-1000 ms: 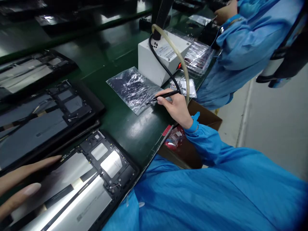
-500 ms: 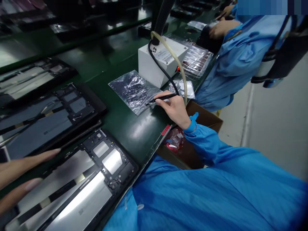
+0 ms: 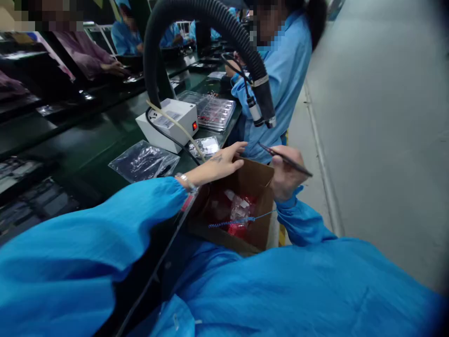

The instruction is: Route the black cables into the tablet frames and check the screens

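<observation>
Green and shiny, the work table [image 3: 105,145] ended at a cardboard box [image 3: 242,187], where the right hand [image 3: 286,175] pinched a thin black pen tool [image 3: 286,160] above it while the left hand [image 3: 224,161] reached flat, fingers spread, across the near rim, holding nothing.

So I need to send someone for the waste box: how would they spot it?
Find the green workbench with the white control box. Below its near edge, under the left hand, stands an open brown cardboard box. It alone holds red and clear scraps.
</observation>
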Available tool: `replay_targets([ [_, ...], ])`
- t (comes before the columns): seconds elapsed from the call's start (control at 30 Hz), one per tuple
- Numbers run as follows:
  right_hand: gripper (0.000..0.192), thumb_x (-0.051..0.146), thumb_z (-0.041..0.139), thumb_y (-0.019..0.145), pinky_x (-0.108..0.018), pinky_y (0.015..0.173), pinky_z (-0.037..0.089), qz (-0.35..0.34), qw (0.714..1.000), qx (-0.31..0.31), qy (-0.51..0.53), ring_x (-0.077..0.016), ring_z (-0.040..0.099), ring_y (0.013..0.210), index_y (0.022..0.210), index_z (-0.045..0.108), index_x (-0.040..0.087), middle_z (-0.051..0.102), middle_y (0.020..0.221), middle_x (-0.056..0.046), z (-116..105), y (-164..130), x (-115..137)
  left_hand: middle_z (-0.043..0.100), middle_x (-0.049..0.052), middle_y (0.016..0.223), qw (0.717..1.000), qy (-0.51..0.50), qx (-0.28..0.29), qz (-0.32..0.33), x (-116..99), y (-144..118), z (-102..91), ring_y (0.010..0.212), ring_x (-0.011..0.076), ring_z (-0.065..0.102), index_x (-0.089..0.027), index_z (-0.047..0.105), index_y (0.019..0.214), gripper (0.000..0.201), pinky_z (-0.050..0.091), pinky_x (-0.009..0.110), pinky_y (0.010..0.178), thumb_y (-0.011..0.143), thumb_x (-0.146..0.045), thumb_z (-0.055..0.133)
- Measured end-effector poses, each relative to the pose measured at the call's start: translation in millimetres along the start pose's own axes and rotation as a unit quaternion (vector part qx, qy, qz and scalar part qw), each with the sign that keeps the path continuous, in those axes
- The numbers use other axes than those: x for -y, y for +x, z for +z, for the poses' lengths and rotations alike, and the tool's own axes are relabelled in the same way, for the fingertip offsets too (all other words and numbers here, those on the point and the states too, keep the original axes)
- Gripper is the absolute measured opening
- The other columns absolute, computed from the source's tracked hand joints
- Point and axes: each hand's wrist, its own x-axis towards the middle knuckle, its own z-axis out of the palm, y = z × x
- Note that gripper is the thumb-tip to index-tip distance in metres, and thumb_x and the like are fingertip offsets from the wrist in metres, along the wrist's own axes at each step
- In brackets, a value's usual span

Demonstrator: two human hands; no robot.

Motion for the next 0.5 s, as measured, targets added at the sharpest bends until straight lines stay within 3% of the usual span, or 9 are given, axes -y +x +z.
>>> replay_targets([
  [0.03,0.013,0.035,0.069,0.092,-0.04,0.092,0.06,0.108,0.991,-0.052,0.057,-0.0179,0.071,0.092,0.097,0.074,0.024,0.071,0.092,0.0,-4,3,-11,0.045,0.016,0.154,0.998,-0.06,-0.002,-0.026,3,18,16.8,0.143,0.0263,0.043,-0.017,0.041,0.148,0.063,0.033,0.045,0.121,0.087,-0.019,0.054],
  [0.1,0.019,0.041,0.069,0.092,-0.035,0.092,0.061,0.304,0.924,-0.116,0.203,-0.0129,0.071,0.089,0.094,0.07,0.022,0.069,0.085,0.002,-9,9,-32,0.031,0.018,0.162,0.988,-0.142,0.004,-0.061,4,41,42.3,0.148,0.0236,0.039,-0.014,0.023,0.156,0.071,0.036,0.042,0.12,0.09,-0.021,0.048],
  [0.17,0.022,0.042,0.071,0.091,-0.031,0.095,0.061,0.404,0.856,-0.126,0.296,-0.0102,0.071,0.089,0.088,0.067,0.021,0.068,0.08,0.004,-11,13,-49,0.024,0.017,0.166,0.983,-0.169,0.015,-0.062,1,48,55.7,0.149,0.019,0.037,-0.011,0.014,0.159,0.073,0.036,0.036,0.121,0.092,-0.02,0.043],
  [0.23,0.024,0.043,0.071,0.092,-0.029,0.097,0.061,0.426,0.839,-0.119,0.316,-0.0089,0.071,0.09,0.084,0.065,0.021,0.068,0.079,0.004,-11,14,-63,0.023,0.015,0.166,0.973,-0.22,0.005,-0.063,-5,40,57.7,0.149,0.0165,0.036,-0.01,0.013,0.159,0.074,0.034,0.032,0.122,0.092,-0.018,0.044],
  [0.33,0.026,0.048,0.071,0.09,-0.026,0.099,0.06,0.407,0.853,-0.101,0.312,-0.0069,0.071,0.094,0.082,0.066,0.023,0.069,0.08,0.006,-9,12,-79,0.032,0.015,0.163,0.952,-0.296,-0.032,-0.072,-15,3,44.5,0.146,0.019,0.042,-0.011,0.023,0.156,0.07,0.032,0.035,0.124,0.092,-0.017,0.05],
  [0.43,0.036,0.062,0.075,0.081,-0.023,0.105,0.056,0.377,0.878,-0.04,0.293,-0.0055,0.07,0.1,0.08,0.066,0.027,0.069,0.079,0.008,-8,13,-83,0.041,0.012,0.159,0.955,-0.28,-0.067,-0.064,-26,-64,14.7,0.143,0.0215,0.047,-0.016,0.034,0.152,0.063,0.034,0.04,0.124,0.092,-0.018,0.054],
  [0.5,0.042,0.071,0.074,0.075,-0.021,0.108,0.054,0.351,0.896,0.059,0.266,-0.0066,0.068,0.105,0.076,0.066,0.03,0.069,0.075,0.008,-7,15,-74,0.046,0.01,0.156,0.972,-0.2,-0.106,-0.064,-35,-121,-13.0,0.141,0.0245,0.049,-0.02,0.04,0.149,0.059,0.04,0.042,0.12,0.092,-0.019,0.056],
])
